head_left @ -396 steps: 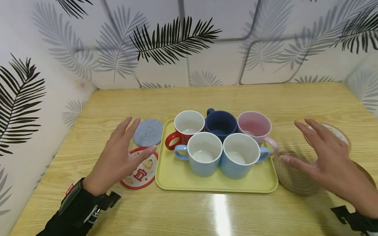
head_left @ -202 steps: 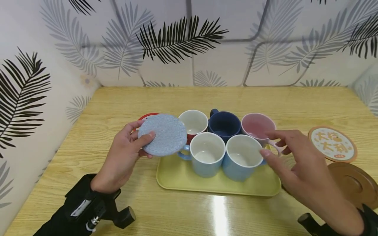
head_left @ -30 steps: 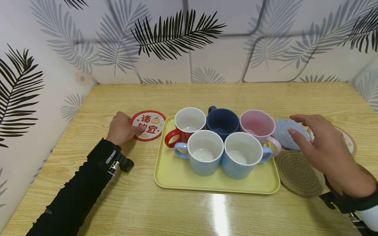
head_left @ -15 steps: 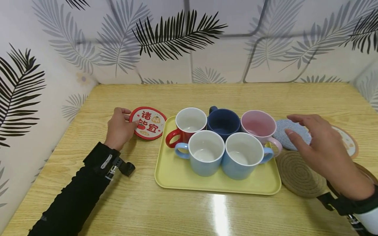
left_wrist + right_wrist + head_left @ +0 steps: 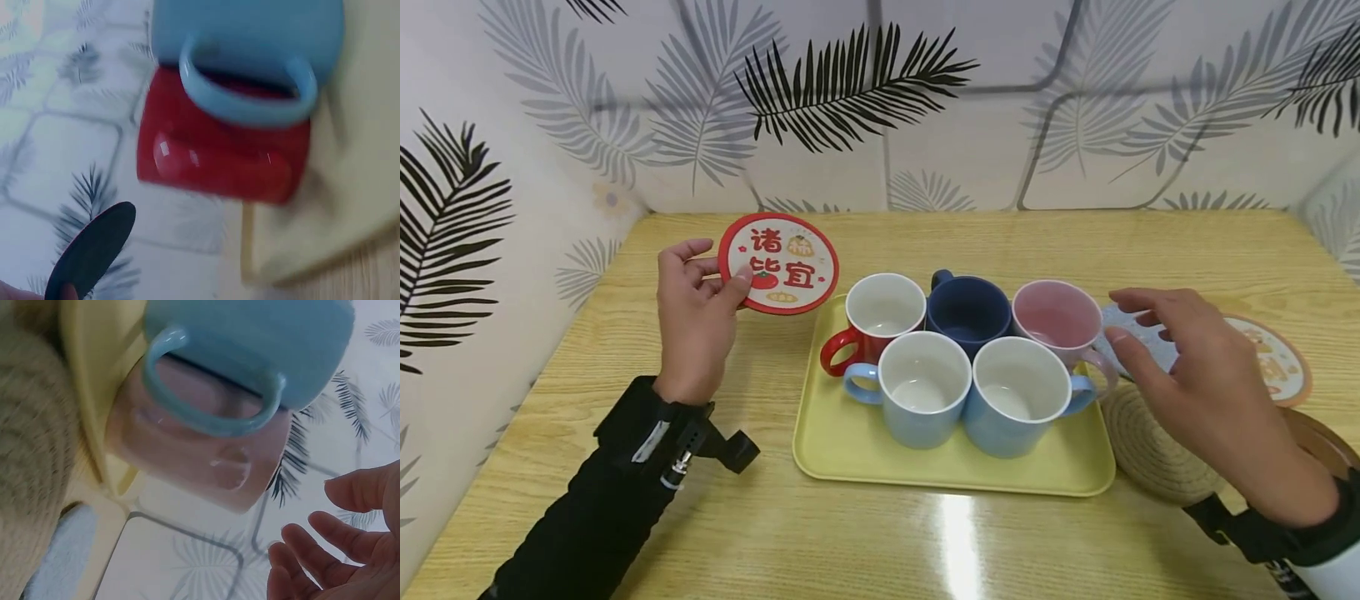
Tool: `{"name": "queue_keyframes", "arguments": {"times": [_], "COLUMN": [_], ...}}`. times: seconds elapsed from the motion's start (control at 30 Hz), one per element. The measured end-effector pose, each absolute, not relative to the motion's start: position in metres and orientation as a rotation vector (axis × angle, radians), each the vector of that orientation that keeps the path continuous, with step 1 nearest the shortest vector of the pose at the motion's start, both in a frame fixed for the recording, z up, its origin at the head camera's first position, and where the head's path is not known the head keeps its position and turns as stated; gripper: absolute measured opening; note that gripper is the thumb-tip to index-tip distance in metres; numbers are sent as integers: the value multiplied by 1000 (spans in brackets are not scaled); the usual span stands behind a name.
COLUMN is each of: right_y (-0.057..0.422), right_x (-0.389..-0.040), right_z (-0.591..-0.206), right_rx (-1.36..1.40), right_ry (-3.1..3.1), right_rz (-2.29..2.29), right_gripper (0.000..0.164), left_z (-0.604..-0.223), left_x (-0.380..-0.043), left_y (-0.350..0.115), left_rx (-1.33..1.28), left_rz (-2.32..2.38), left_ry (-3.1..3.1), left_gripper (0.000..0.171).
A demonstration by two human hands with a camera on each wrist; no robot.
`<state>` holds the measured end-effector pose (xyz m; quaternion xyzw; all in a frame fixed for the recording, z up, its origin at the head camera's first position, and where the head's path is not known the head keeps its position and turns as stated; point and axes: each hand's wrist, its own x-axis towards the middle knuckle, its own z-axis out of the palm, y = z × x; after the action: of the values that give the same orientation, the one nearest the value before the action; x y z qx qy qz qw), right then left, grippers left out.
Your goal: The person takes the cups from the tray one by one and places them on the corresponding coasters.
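Note:
My left hand [image 5: 698, 325] pinches a round red-rimmed coaster [image 5: 797, 289] by its left edge, thumb on the printed face. The coaster is raised off the table, its face tilted toward me; in the left wrist view the coaster [image 5: 94, 247] shows its dark underside. My right hand [image 5: 1217, 392] hovers with relaxed fingers, holding nothing, right of the pink mug [image 5: 1056, 315]. Below it lie a grey-blue coaster [image 5: 1138, 333], partly hidden, and a woven tan coaster [image 5: 1153, 442]. In the right wrist view the right hand's fingers [image 5: 356, 540] are spread apart.
A yellow tray [image 5: 947, 471] bears a red mug [image 5: 868, 337], a navy mug [image 5: 967, 312] and two light blue mugs [image 5: 917, 417] standing close together. A printed coaster [image 5: 1273, 358] and a brown disc [image 5: 1318, 437] lie at the right. A patterned wall stands behind the table.
The left hand has lifted the red-rimmed coaster off the table and tilted it up. Earlier, the grey-blue coaster went from the left side to the right. The right hand has shifted slightly left.

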<state>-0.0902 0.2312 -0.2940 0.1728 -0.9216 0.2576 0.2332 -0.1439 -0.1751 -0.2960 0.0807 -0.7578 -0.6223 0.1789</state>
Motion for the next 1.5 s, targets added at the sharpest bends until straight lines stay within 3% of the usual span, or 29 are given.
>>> {"name": "queue_keyframes", "arguments": {"times": [0.53,0.83,0.93,1.07,1.33,1.5], "right_y": [181,178,181,192,229,251], "right_x": [-80,-77,-76,-78,-83,-87], "right_z": [-276,-278,-278,-278,-275,-279], "right_rx": [646,529,507,438,207,70], "right_ry": [-2515,-2434,-2385,-2355,-2248,-2101], "right_rz": [1444,2115,2155,2151,2060,2087], "right_gripper": [35,39,39,38,37,36], "left_z": [-277,-278,-279,-280,-299,-320], "left_x": [-88,-68,-66,-69,-95,-110], "left_y": [-90,-64,-64,-73,-118,-143], "left_rx": [-295,-485,-509,-463,-163,-41], "left_rz": [-1983,-2173,-2187,-2102,-1491,-1288], "left_ry": [-2039,-2033,-2075,-2188,-2480,-2749], "left_gripper": [51,55,58,57,32,27]}}
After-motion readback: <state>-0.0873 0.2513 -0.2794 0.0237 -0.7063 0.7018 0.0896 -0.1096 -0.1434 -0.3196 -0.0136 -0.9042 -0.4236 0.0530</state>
